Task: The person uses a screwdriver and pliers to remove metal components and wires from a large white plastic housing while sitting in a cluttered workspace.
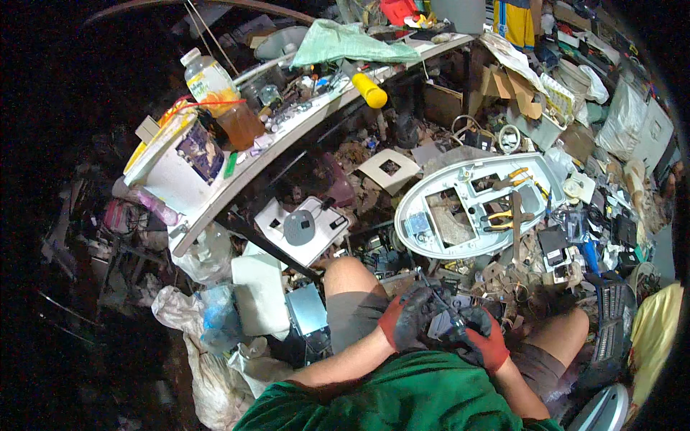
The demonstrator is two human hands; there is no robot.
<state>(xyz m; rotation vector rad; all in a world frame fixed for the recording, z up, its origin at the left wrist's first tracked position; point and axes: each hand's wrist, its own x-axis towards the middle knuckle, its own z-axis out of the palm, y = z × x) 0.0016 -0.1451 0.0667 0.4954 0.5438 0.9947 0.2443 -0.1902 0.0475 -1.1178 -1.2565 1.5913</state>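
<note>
Both my hands are in red gloves with dark palms and fingers, close together above my lap. My left hand point(415, 316) is closed round one end of a thin dark rod-like piece point(446, 307). My right hand point(484, 340) grips its lower end, with the fingers bent inward. The gloves hide much of the piece, so I cannot tell its exact kind. Ahead of the hands lies a pale oval plastic housing point(424, 248) with square openings. Yellow-and-black pliers point(498, 217) and a hammer point(517, 223) with a wooden handle rest on it.
A white bench point(287, 118) curves across the left and back, bearing a bottle point(223, 100) of brown liquid, a white bucket point(183, 158) and a yellow-handled tool point(369, 90). Scrap electronics point(560, 248) heap up on the right. White panels point(259, 291) and plastic bags point(208, 359) lie left.
</note>
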